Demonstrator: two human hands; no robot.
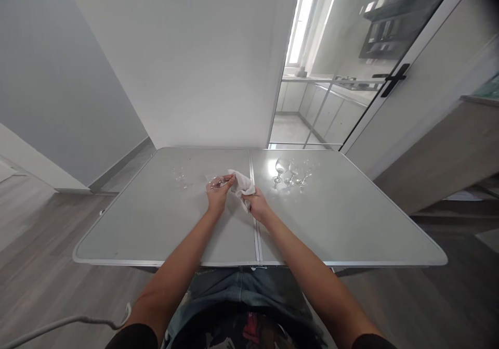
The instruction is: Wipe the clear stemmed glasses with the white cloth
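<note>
Over the middle of the table, my left hand (219, 194) is closed around a clear wine glass (213, 182), whose bowl points left. A white cloth (242, 183) bunches between my two hands, against the glass's right end. My right hand (257, 204) grips that cloth with fingers closed. The cloth and my fingers hide the stem and foot of the held glass. To the right stand several clear stemmed glasses (279, 168) close together. Another transparent glass item (180, 176) is on the left side, too faint to make out fully.
The pale folding table (136, 224) has a metal rim and a centre seam (255, 234). A white wall (195, 78) rises behind it. At the back right is a glass door with a black handle (395, 80). A grey cable (78, 319) runs at the lower left.
</note>
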